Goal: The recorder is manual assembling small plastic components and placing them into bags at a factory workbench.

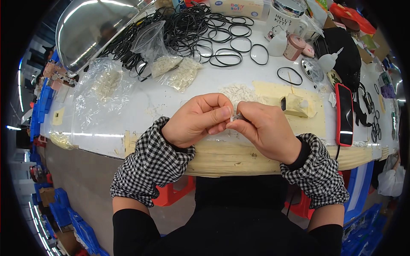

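Note:
Both hands meet over the front of the white table, fingertips almost touching. My left hand (198, 116) is closed in a pinch on a small white piece (232, 119). Thumb and forefinger of my right hand (270, 129) press together on a small grey piece (238, 116), mostly covered by the fingers, so its kind does not show. Just beyond the fingertips lies a loose heap of small white pieces (240, 91). To the right of it, a small block wrapped in yellowish tape (297, 106) sits on a yellowish taped patch (273, 89).
Clear bags of small pale pieces (181, 74) lie at left, beside a tangle of black bands (183, 27). Single black loops (289, 76) are scattered behind. A red-cased phone (345, 113), a white mug (284, 21) and a squeeze bottle (328, 62) stand or lie at right.

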Demonstrator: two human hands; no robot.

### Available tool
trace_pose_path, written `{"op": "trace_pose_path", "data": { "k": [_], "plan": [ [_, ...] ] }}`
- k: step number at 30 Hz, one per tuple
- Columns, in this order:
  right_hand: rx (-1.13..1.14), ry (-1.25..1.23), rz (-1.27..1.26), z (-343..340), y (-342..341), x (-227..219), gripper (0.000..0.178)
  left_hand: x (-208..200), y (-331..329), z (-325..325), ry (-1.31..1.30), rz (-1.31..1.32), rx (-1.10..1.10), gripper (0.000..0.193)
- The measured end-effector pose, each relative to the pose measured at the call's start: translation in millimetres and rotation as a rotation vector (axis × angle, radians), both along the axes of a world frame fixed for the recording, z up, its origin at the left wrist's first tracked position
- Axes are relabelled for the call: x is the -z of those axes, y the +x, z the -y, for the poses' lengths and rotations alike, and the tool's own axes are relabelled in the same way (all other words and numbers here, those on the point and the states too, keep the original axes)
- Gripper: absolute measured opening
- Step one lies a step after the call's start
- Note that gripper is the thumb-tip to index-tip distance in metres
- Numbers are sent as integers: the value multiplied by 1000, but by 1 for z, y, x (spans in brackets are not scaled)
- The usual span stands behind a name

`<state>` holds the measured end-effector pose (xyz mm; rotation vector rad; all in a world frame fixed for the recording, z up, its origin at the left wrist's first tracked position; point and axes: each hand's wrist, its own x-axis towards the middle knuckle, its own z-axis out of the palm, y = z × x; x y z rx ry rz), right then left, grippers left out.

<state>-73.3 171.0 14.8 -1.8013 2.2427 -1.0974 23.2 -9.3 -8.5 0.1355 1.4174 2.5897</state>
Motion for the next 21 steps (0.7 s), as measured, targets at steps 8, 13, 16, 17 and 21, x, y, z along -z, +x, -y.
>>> {"op": "trace_pose_path", "data": {
  "k": [8, 13, 16, 17, 21],
  "plan": [
    [-32, 12, 11, -1, -1, -1, 28, 1, -1, 3, 6, -10, 27, 16],
    [98, -19, 101, 1, -3, -1, 26, -6, -5, 0, 74, 180, -415, 12],
    [100, -20, -8, 4, -1, 14, 23, 1, -6, 6, 139, 220, -545, 14],
    [87, -12, -62, 5, 1, 17, 21, 5, -6, 8, 167, 211, -547, 16],
    [36, 89, -159, 13, 4, 20, 18, 11, -5, 13, 215, 194, -561, 19]
  ]
}}
